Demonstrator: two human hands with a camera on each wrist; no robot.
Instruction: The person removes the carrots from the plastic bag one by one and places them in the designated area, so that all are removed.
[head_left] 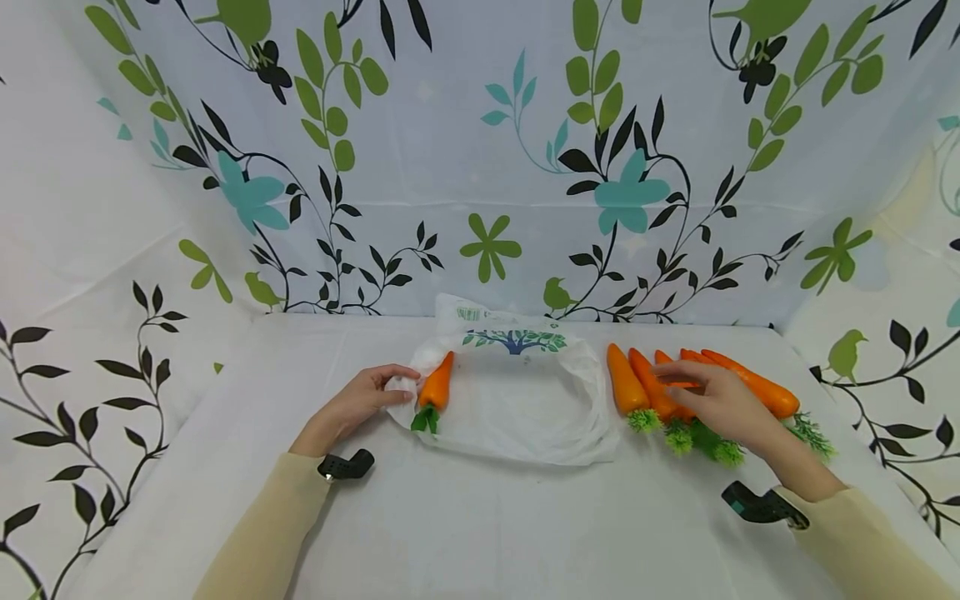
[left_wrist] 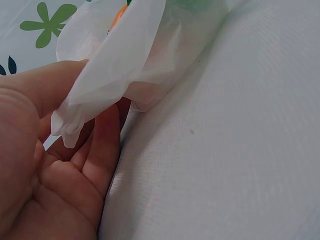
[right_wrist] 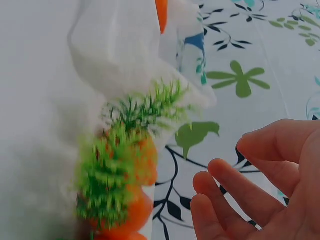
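A white plastic bag [head_left: 517, 408] with a printed tree lies flat in the middle of the table. My left hand [head_left: 367, 396] pinches its left edge; in the left wrist view the thin plastic [left_wrist: 115, 65] runs between thumb and fingers. Inside the bag's left part rests an orange toy carrot [head_left: 437, 387], tip away from me and green top nearest. Over to the right, several more carrots [head_left: 626, 383] lie side by side with frilly green tops [head_left: 678, 437]. My right hand [head_left: 723, 404] hovers over them, its fingers loosely bent and holding nothing in the right wrist view.
A white cloth covers the table [head_left: 525, 533]. Behind it hangs a curtain [head_left: 420, 167] printed with leaves, birds and flowers. Each wrist wears a black band [head_left: 347, 465] with a small device.
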